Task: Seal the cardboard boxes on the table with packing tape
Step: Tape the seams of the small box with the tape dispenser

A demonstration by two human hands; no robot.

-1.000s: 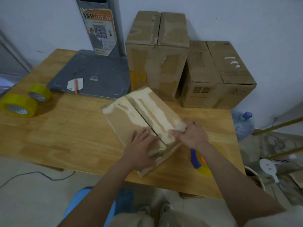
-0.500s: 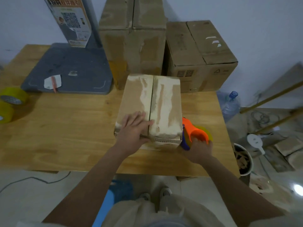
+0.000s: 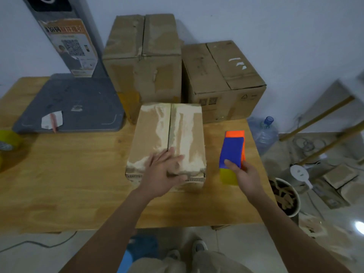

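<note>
A small cardboard box (image 3: 157, 134) with worn, peeled flaps lies on the wooden table (image 3: 69, 174), its centre seam running away from me. My left hand (image 3: 163, 170) presses flat on the near end of its flaps, fingers straight. To the right of the box, my right hand (image 3: 246, 174) grips a blue and orange tape dispenser (image 3: 232, 150) loaded with yellow tape, raised above the table. Two bigger cardboard boxes, one tall (image 3: 141, 62) and one squat (image 3: 222, 79), stand behind against the wall.
A grey floor-stand base (image 3: 74, 103) with a poster column occupies the table's back left. Yellow tape rolls (image 3: 7, 140) lie at the left edge. Off the table's right side are a water bottle (image 3: 264, 133), a bucket of scraps (image 3: 285, 198) and clutter on the floor.
The small box was turned so its seam points straight away from me. My right hand left the box, took the tape dispenser from the table and lifted it. My left hand stayed on the flaps.
</note>
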